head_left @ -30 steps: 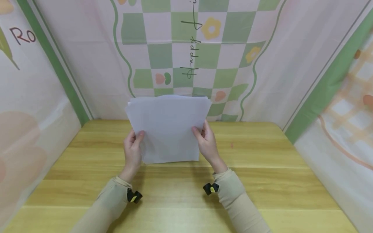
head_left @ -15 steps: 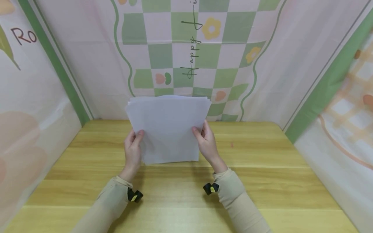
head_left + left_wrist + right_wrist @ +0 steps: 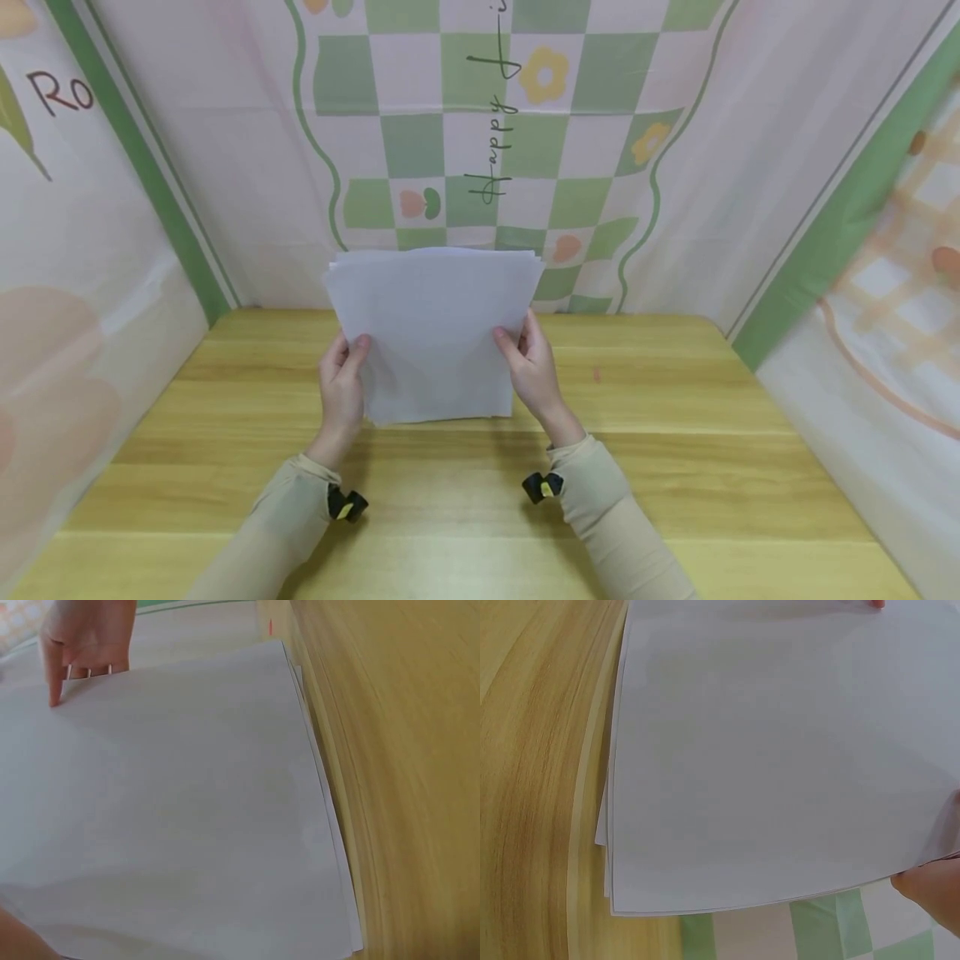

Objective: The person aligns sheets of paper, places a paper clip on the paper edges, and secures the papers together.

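Note:
A stack of blank white paper sheets stands nearly upright over the table, its top edges slightly fanned. My left hand grips the left side, thumb on the front face and fingers behind. On the opposite side my right hand holds the stack the same way. In the left wrist view, the paper fills most of the frame, with the right hand at its far edge. The right wrist view has the sheets' corners uneven, several layers showing; part of the right hand is at lower right.
The wood-grain table extends around and below the paper. A printed cloth with green checks hangs behind it, with more cloth on both sides. Small black devices sit at the left cuff and right cuff.

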`<state>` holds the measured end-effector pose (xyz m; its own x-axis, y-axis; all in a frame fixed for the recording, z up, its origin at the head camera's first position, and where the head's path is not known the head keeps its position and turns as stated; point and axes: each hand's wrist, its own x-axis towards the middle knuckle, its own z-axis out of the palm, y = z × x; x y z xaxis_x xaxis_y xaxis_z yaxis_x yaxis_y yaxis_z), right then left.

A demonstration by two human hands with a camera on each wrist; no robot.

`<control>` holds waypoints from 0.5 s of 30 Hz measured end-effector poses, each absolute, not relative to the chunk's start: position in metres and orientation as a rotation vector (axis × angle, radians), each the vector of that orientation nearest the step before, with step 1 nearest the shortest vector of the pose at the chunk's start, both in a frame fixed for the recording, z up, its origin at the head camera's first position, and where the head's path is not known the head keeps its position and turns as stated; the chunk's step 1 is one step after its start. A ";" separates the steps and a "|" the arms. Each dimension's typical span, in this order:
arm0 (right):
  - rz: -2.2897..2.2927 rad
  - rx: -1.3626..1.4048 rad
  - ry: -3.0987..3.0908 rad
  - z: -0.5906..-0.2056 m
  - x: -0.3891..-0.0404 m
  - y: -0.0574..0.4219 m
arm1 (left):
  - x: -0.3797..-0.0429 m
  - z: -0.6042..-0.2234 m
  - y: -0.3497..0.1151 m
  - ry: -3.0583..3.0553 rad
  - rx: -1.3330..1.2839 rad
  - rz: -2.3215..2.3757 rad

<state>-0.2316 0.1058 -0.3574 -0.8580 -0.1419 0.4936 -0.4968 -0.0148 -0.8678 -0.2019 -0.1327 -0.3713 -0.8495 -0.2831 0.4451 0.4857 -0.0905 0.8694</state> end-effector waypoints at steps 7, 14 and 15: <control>1.966 0.659 -2.012 -0.357 -0.232 0.105 | -0.203 -0.371 -0.134 -1.674 -0.234 -1.990; 1.976 0.653 -2.024 -0.357 -0.232 0.105 | -0.203 -0.371 -0.134 -1.658 -0.228 -1.999; 1.975 0.653 -2.025 -0.357 -0.232 0.105 | -0.203 -0.370 -0.134 -1.659 -0.228 -2.000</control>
